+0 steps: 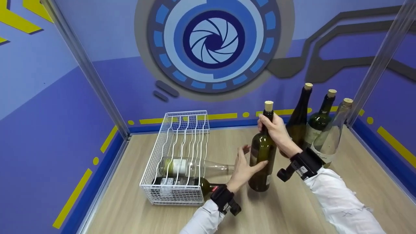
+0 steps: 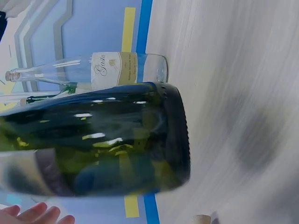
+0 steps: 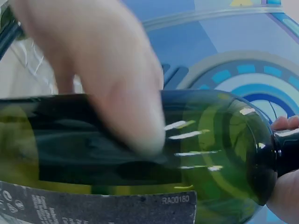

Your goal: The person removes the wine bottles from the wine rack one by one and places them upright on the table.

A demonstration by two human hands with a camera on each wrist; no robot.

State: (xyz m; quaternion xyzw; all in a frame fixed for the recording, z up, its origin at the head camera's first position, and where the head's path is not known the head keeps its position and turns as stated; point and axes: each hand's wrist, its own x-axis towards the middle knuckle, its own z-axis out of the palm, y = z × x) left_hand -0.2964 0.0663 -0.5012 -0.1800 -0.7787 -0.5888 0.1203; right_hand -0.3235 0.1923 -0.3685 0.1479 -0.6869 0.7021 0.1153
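Observation:
My right hand (image 1: 276,131) grips the neck of a dark green wine bottle (image 1: 262,148) with a cork (image 1: 268,105) in its top. The bottle stands nearly upright, its base seemingly above the table in the left wrist view. Beside its body is my left hand (image 1: 243,170), thumb stretched across the front and fingers spread on the far side. In the right wrist view that thumb (image 3: 126,93) overlaps the glass above a dark label (image 3: 117,207); whether it touches, I cannot tell. To the left, a white wire rack (image 1: 175,196) contains a clear bottle (image 1: 214,167) and a dark bottle (image 1: 205,187), both lying down.
At the right stand three corked bottles: a brown one (image 1: 297,117), a green one (image 1: 320,120) and a clear one (image 1: 338,125). Blue printed panels (image 1: 113,84) enclose the wooden table (image 1: 123,195) at the back and sides. The lying bottles' necks stick out of the rack's right side.

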